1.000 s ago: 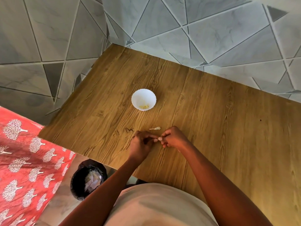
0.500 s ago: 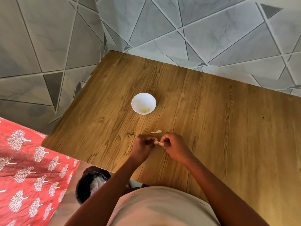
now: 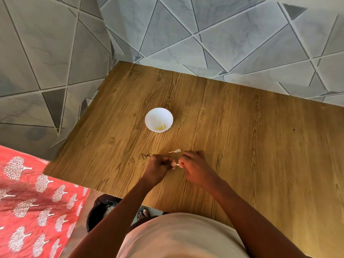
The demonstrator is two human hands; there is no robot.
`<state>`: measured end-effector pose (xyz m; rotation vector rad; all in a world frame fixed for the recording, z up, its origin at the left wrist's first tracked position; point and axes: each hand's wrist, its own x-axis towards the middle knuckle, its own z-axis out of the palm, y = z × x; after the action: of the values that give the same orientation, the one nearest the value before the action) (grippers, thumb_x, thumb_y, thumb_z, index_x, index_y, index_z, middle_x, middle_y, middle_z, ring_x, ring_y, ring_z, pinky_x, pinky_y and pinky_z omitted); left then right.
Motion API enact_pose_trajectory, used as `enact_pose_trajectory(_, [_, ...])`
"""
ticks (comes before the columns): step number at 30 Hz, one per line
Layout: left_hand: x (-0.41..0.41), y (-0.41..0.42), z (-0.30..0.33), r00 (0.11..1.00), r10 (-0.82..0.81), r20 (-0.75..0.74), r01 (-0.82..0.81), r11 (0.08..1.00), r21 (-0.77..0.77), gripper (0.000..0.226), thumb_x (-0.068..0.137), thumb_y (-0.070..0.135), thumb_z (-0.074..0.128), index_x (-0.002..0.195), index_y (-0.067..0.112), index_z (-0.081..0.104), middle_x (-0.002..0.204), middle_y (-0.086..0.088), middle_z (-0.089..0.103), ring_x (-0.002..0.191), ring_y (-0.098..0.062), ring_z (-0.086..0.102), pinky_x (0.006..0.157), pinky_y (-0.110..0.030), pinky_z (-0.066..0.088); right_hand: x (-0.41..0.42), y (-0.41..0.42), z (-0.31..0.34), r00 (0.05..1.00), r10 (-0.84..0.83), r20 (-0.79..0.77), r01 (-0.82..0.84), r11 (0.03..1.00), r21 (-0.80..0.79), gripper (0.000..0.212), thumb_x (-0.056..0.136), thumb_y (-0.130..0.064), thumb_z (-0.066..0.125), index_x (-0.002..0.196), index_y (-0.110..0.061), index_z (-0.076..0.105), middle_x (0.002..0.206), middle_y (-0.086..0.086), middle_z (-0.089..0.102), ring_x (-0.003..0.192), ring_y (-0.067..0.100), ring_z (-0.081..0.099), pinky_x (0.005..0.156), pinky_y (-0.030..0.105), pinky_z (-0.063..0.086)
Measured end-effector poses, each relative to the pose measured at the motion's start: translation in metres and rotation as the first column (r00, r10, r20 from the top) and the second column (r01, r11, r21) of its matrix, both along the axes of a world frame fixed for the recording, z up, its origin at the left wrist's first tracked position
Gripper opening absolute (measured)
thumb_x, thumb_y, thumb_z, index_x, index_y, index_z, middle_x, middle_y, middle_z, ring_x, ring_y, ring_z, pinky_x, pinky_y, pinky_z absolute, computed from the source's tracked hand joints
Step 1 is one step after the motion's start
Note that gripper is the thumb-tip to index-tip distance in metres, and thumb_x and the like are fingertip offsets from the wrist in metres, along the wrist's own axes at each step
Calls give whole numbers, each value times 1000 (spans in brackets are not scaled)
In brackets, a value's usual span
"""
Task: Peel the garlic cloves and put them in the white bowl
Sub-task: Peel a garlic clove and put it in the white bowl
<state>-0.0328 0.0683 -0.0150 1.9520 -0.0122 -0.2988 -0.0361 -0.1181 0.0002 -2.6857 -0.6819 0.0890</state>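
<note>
A small garlic clove [image 3: 174,164] is held between both hands just above the wooden table [image 3: 242,146]. My left hand [image 3: 158,167] pinches it from the left with curled fingers. My right hand [image 3: 193,164] pinches its pale tip from the right. Most of the clove is hidden by the fingers. The white bowl [image 3: 159,119] stands farther back, left of centre, with several peeled yellowish cloves in its bottom. A pale garlic stem with a bit of skin [image 3: 175,151] lies on the table just beyond my hands.
A black bin [image 3: 101,211] with white scraps stands on the floor under the table's near edge, by a sandalled foot [image 3: 144,214]. A red patterned cloth [image 3: 31,202] covers the surface at the left. Tiled walls close in the table's far and left sides.
Both hands stay pinching the clove, working at it with small finger movements. The camera view has tilted, so the table sits lower in the frame.
</note>
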Motion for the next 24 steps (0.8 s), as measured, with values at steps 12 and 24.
enact_pose_trajectory(12, [0, 4, 0, 999, -37, 19, 36, 997, 68, 19, 88, -6, 70, 81, 9, 78, 70, 13, 70, 70, 9, 60, 71, -6, 43, -3, 9, 3, 716, -211, -666, 566, 735, 375, 14, 96, -3, 64, 88, -9, 73, 72, 4, 70, 64, 10, 66, 65, 29, 56])
enact_pose_trajectory(24, [4, 12, -6, 999, -52, 3, 51, 998, 47, 28, 90, 0, 70, 77, 23, 77, 75, 13, 74, 78, 0, 64, 80, -15, 47, 2, -11, 4, 951, -213, -222, 252, 954, 164, 13, 75, -12, 81, 71, -18, 70, 72, -5, 69, 65, 11, 63, 61, 33, 54])
